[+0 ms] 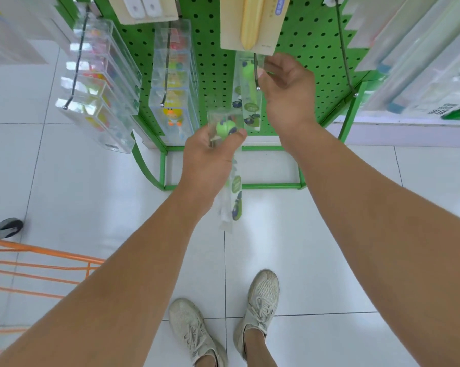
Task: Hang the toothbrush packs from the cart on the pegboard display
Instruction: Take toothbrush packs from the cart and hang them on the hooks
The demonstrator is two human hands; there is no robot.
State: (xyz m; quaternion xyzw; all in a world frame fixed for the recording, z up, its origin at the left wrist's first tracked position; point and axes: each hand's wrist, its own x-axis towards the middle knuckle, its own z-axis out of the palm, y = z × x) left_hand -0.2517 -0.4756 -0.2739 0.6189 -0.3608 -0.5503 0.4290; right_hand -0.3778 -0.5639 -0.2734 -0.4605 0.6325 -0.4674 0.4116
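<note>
My left hand (210,152) grips a clear toothbrush pack (230,181) with a green head near its top end; the pack hangs down below my wrist. My right hand (285,86) pinches the top of a second clear pack with a green toothbrush (248,99), which sits on a metal peg hook (255,72) of the green pegboard (215,75). The hook's ball tip shows just left of my right fingers. The orange wire cart (38,266) stands at the lower left; its contents are out of view.
Two hooks to the left carry rows of clear packs with colourful brushes (101,83) (174,83). Card-backed packs (252,22) hang above my right hand. A bare hook (345,49) juts out at right, beside white boxed goods (422,62). My shoes stand on white floor tiles.
</note>
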